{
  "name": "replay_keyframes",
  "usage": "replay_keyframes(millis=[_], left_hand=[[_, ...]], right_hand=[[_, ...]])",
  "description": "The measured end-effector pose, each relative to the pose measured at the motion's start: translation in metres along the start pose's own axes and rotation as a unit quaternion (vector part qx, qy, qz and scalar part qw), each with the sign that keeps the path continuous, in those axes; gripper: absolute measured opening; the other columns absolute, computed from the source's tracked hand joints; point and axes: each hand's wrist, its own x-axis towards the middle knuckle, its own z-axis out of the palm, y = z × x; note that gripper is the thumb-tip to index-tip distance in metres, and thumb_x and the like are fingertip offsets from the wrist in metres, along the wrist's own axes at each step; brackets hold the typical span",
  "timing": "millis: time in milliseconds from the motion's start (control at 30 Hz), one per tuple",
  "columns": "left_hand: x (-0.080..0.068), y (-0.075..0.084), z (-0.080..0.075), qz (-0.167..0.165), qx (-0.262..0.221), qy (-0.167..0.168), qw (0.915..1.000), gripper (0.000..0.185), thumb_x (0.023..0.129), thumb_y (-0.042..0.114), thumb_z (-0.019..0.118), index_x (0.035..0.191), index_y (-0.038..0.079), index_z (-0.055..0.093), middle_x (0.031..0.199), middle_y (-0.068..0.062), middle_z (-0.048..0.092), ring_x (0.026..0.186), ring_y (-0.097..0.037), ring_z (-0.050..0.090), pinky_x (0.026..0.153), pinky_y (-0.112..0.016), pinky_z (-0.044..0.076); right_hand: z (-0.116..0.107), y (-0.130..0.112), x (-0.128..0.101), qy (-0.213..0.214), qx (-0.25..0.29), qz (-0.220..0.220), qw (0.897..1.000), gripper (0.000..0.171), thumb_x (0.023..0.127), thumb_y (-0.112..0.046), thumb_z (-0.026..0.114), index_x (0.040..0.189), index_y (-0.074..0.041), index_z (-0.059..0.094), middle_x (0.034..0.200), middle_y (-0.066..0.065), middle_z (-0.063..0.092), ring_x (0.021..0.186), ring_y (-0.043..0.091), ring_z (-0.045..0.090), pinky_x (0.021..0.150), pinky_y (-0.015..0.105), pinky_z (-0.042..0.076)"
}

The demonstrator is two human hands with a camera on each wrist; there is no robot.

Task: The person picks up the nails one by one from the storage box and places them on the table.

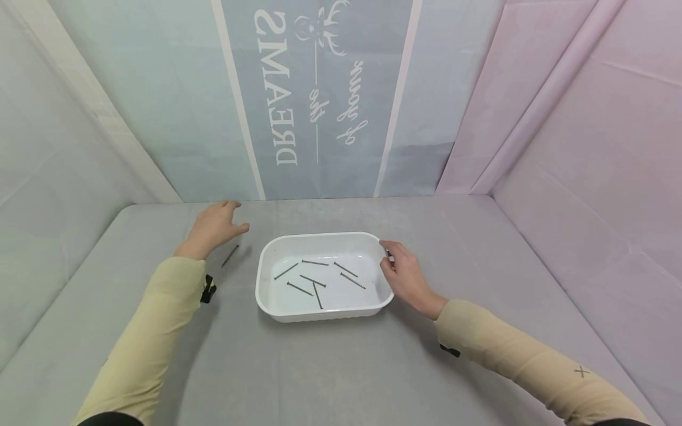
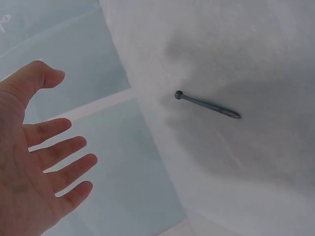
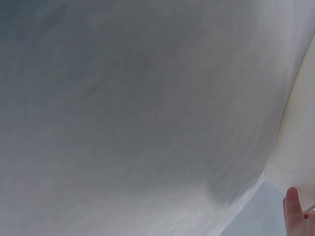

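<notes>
Pale cloths hang around your work: a blue-grey back cloth [image 1: 341,171] with white letters and a deer's head, and a pinkish side cloth [image 1: 597,177] at your right. Below them, the counter [image 1: 319,367] is covered in grey. Near its middle stands a white tray [image 1: 341,316], upright, with seven nails [image 1: 312,281] lying on its floor in different directions; two of them meet near the centre.

Your left hand [image 1: 213,228] is above the counter, to the left of the tray. Its grip is wide: in the left wrist view the thumb [image 2: 32,78] is well apart from four spread fingers [image 2: 66,147], and it has hold of nothing. One loose nail [image 1: 230,255] lies on the counter beneath, near this hand but not touched by it, between your left sleeve [image 1: 170,307] and the tray. Its head points away from you, and its tip towards you.

Your right hand [image 1: 410,275] is at the tray's right end. Its grip is narrow and bent around the rim, with the thumb on the inner side. A small dark patch shows between thumb and fingers; I cannot tell whether it is a thing or only shadow. The right wrist view shows mostly the counter, and a fingertip [image 3: 292,196] against the tray's wall at the lower corner. Your right sleeve [image 1: 495,331] bears a small cross.
</notes>
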Motion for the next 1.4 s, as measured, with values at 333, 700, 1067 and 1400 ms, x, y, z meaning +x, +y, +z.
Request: replay_keyframes(millis=[333, 700, 1067, 1400], left_hand=[[0.0, 0.018, -0.007, 0.023, 0.031, 0.01, 0.9992, 0.06, 0.086, 0.029, 0.057, 0.131, -0.007, 0.041, 0.13, -0.03, 0.041, 0.118, -0.045, 0.038, 0.097, -0.059, 0.032], [0.002, 0.037, -0.014, 0.062, 0.056, 0.016, 0.9964, 0.06, 0.086, 0.03, 0.058, 0.131, -0.005, 0.042, 0.13, -0.027, 0.043, 0.118, -0.044, 0.039, 0.098, -0.058, 0.032], [0.002, 0.064, -0.022, 0.103, 0.078, 0.023, 0.9914, 0.059, 0.085, 0.031, 0.061, 0.131, -0.001, 0.044, 0.13, -0.022, 0.045, 0.121, -0.04, 0.039, 0.101, -0.054, 0.03], [0.0, 0.084, -0.027, 0.141, 0.114, 0.026, 0.983, 0.058, 0.084, 0.034, 0.061, 0.129, 0.0, 0.046, 0.128, -0.02, 0.048, 0.118, -0.039, 0.042, 0.099, -0.053, 0.033]], right_hand=[[0.0, 0.0, 0.0, -0.001, 0.004, 0.002, 1.0, 0.037, 0.087, -0.003, 0.044, 0.122, 0.003, 0.052, 0.114, 0.017, 0.056, 0.097, 0.028, 0.06, 0.075, 0.033, 0.055], [-0.001, -0.001, 0.0, -0.002, 0.006, 0.004, 1.0, 0.037, 0.087, -0.003, 0.043, 0.122, 0.004, 0.052, 0.115, 0.018, 0.056, 0.097, 0.028, 0.06, 0.075, 0.033, 0.055], [-0.001, -0.001, 0.0, 0.001, 0.002, -0.001, 1.0, 0.037, 0.087, -0.003, 0.044, 0.122, 0.004, 0.052, 0.114, 0.018, 0.056, 0.097, 0.028, 0.06, 0.074, 0.034, 0.055], [0.0, 0.001, 0.0, 0.003, -0.001, -0.005, 1.0, 0.037, 0.087, -0.002, 0.044, 0.122, 0.003, 0.052, 0.115, 0.017, 0.056, 0.097, 0.027, 0.06, 0.074, 0.032, 0.055]])
